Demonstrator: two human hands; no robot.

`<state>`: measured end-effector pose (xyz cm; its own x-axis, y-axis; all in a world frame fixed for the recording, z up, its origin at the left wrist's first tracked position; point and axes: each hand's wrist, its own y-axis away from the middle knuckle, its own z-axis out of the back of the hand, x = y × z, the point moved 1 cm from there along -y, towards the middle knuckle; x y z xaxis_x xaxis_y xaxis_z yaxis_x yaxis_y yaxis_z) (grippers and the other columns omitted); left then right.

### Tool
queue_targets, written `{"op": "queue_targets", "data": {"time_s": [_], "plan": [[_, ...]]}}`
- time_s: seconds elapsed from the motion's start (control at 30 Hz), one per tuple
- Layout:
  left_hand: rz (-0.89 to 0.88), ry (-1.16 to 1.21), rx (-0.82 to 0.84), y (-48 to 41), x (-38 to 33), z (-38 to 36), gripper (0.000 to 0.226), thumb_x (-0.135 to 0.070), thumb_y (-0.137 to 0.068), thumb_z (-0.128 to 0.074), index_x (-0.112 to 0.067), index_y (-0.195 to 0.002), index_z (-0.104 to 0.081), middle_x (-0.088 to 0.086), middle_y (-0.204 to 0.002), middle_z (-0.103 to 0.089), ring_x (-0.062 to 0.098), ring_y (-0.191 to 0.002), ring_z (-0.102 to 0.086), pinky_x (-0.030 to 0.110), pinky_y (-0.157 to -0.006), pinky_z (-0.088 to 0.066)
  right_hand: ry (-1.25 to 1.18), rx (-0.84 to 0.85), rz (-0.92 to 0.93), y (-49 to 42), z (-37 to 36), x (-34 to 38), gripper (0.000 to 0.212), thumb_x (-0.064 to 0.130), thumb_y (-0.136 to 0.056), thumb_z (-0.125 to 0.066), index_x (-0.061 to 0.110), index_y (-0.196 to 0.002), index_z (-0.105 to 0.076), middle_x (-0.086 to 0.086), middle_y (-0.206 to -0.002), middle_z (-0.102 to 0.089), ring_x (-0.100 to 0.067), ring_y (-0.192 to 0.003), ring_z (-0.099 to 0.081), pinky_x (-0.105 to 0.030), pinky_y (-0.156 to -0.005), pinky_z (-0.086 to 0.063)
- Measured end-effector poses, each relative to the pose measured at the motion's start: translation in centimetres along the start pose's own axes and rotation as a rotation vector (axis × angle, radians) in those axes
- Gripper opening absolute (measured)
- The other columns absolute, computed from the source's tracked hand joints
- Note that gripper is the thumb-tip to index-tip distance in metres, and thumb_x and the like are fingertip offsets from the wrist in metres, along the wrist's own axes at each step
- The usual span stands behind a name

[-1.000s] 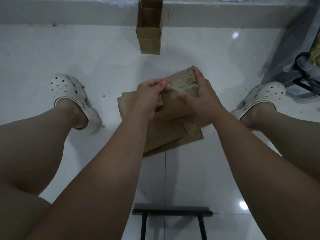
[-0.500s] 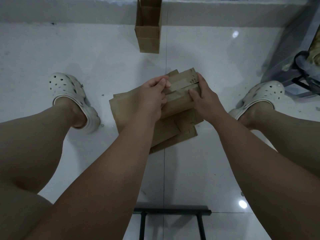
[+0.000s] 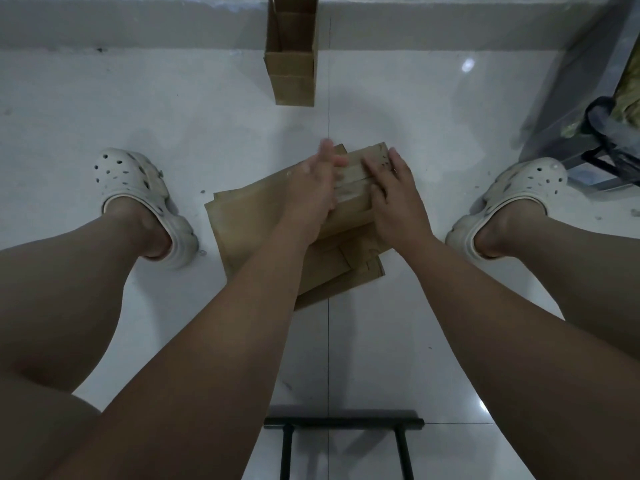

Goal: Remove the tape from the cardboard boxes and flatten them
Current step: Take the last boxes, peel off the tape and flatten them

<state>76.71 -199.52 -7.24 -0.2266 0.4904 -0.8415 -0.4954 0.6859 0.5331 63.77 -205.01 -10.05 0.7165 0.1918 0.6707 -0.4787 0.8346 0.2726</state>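
Observation:
A small cardboard box (image 3: 356, 188) with a strip of tape across its top lies on a pile of flattened cardboard (image 3: 242, 226) on the white floor between my feet. My left hand (image 3: 313, 188) is blurred, its fingers straight and raised over the box's left side. My right hand (image 3: 393, 192) lies flat on the box's right side, fingers extended and pressing down. An open, upright cardboard box (image 3: 292, 64) stands farther off by the wall.
White clogs (image 3: 138, 192) (image 3: 512, 199) sit either side of the pile. A black metal stool frame (image 3: 343, 431) is below me. A grey frame with a black bag (image 3: 602, 133) stands at the right. A low wall step (image 3: 138, 26) bounds the far side.
Both hands stopped pinching the tape on the small box; their fingers straightened. The box and hands came down onto the flattened pile, and the left hand is moving fast.

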Motion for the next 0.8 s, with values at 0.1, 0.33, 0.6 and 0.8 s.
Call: {"op": "queue_targets", "data": {"time_s": [0.1,0.33,0.6,0.8], "plan": [[-0.185,-0.607,0.107,0.4,-0.6,-1.0,0.035,-0.046,-0.085,-0.063,-0.02,-0.109,-0.063,-0.011,-0.091,-0.057,0.005,-0.078,-0.049,0.019,-0.064,-0.037,-0.081,0.088,-0.019,0.0,0.1,-0.4,0.046,0.022,-0.104,-0.037,0.035,-0.149,-0.035,0.005,-0.164,-0.003,-0.009,-0.147,-0.012,-0.016,-0.102,-0.017],[-0.25,-1.076,0.024,0.3,-0.5,-2.2,0.019,-0.021,-0.097,-0.049,-0.008,-0.106,-0.06,0.01,-0.11,-0.059,0.021,-0.095,-0.054,0.024,-0.07,-0.031,-0.16,0.138,-0.068,0.4,-0.4,-0.6,0.049,0.018,-0.105,-0.037,0.036,-0.149,-0.031,-0.004,-0.159,-0.02,-0.013,-0.143,-0.021,-0.01,-0.098,-0.017],[-0.267,-0.629,0.025,-0.3,-0.2,-0.5,0.023,-0.023,-0.097,-0.048,-0.021,-0.075,-0.041,-0.005,-0.084,-0.041,0.012,-0.073,-0.044,0.024,-0.061,-0.032,-0.125,0.083,-0.132,0.3,-0.2,-0.7,0.048,0.016,-0.104,-0.038,0.038,-0.147,-0.037,-0.008,-0.16,-0.015,-0.024,-0.144,-0.019,-0.029,-0.113,-0.022],[-0.297,-0.383,0.01,-0.2,0.8,0.1,0.023,-0.022,-0.099,-0.041,-0.028,-0.077,-0.041,0.001,-0.085,-0.065,0.018,-0.077,-0.059,0.043,-0.071,-0.051,0.203,-0.134,0.086,0.5,-1.4,1.9,0.035,0.021,-0.098,-0.051,0.026,-0.131,-0.06,-0.007,-0.156,-0.032,-0.029,-0.145,-0.022,-0.047,-0.118,-0.02]]}}
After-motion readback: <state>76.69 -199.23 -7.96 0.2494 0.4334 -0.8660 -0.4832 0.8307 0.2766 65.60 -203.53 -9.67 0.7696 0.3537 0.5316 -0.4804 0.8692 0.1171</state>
